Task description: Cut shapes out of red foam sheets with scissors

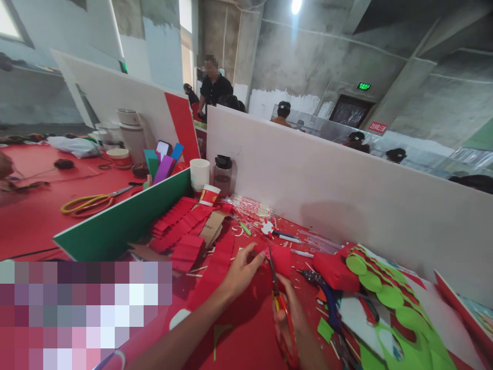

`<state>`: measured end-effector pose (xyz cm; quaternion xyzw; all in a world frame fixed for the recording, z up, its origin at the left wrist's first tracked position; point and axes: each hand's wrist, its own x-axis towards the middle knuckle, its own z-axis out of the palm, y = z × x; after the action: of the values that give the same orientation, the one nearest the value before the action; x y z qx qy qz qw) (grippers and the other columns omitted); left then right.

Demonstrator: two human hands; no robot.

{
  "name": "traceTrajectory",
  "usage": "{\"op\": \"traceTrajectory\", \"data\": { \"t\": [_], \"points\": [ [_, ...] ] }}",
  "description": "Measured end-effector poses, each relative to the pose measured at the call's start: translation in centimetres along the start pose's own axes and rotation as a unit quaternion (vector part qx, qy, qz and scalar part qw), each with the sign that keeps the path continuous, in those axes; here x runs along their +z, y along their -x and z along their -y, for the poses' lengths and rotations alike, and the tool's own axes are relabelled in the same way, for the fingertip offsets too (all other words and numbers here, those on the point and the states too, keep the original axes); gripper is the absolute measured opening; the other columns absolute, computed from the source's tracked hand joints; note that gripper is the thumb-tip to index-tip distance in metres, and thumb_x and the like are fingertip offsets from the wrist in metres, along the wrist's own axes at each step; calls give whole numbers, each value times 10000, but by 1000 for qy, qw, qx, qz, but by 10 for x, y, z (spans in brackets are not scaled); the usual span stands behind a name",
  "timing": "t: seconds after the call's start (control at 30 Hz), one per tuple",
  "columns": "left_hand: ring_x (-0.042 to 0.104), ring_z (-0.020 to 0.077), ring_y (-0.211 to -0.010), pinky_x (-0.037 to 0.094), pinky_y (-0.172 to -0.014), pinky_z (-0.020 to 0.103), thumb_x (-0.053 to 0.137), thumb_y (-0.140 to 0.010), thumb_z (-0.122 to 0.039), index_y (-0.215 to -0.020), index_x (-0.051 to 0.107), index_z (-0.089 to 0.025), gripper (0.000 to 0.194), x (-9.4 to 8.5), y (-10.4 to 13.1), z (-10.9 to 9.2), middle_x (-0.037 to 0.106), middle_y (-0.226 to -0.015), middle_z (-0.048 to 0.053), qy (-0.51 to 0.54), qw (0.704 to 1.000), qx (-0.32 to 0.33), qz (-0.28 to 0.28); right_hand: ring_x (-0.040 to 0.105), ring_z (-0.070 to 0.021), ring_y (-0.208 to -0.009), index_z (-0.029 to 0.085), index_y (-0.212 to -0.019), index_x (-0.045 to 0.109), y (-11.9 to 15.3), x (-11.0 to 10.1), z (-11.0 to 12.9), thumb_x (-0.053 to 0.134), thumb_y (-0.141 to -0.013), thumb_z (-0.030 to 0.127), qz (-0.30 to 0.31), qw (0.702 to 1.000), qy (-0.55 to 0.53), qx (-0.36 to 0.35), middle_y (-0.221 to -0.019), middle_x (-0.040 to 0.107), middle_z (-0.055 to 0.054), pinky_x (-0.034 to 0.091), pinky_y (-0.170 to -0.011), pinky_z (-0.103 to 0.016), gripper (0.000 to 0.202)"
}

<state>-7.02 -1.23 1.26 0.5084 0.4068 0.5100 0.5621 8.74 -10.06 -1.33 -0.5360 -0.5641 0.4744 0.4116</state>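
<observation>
My right hand grips a pair of scissors with red and yellow handles, their blades pointing away from me. A piece of red paper lies at the blades. My left hand pinches its left edge between thumb and fingers; the exact fold under the fingertips is hard to make out. Just beyond the fingertips sits a small white disc with red marks. Long red paper strips stretch out to the left of my left hand.
A green divider and a white board border the workspace. Right of me are a dark blue glue gun and green paper circles. A paper cup and a dark-lidded bottle stand behind. Other people are beyond.
</observation>
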Motion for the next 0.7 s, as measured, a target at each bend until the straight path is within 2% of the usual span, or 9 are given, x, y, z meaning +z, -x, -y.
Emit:
{"op": "traceTrajectory", "data": {
  "t": [0.17,0.4,0.57,0.7],
  "points": [
    [480,126,-593,364,-589,239,636,-827,-472,-713,565,-188,314,-1,0,0,538,-620,-40,-9,1000,0,-2,623,-238,-689,264,-1450,475,-1,1,-4,596,-768,807,-5,1000,3,9,-860,678,-78,515,-592,-303,881],
    [482,125,-592,367,-580,237,654,-813,-487,-706,562,-189,330,0,1,-2,537,-617,-37,6,1000,0,2,621,-249,-715,258,-1452,460,1,0,-3,510,-708,915,-1,1000,-15,3,-891,667,-96,515,-594,-306,994],
    [472,129,-582,361,-569,235,659,-800,-497,-706,554,-200,329,1,4,-4,513,-589,-45,-1,1000,-10,9,543,-216,-582,303,-1444,466,1,0,-6,513,-638,957,22,999,-22,8,-769,605,-50,461,-494,-293,1039],
    [464,131,-579,352,-562,236,651,-807,-496,-704,562,-201,326,2,4,-3,502,-582,-43,-6,1000,-10,6,497,-195,-563,303,-1418,503,2,0,1,533,-680,911,11,1000,8,15,-696,528,-13,443,-493,-273,957]
  ]
}}
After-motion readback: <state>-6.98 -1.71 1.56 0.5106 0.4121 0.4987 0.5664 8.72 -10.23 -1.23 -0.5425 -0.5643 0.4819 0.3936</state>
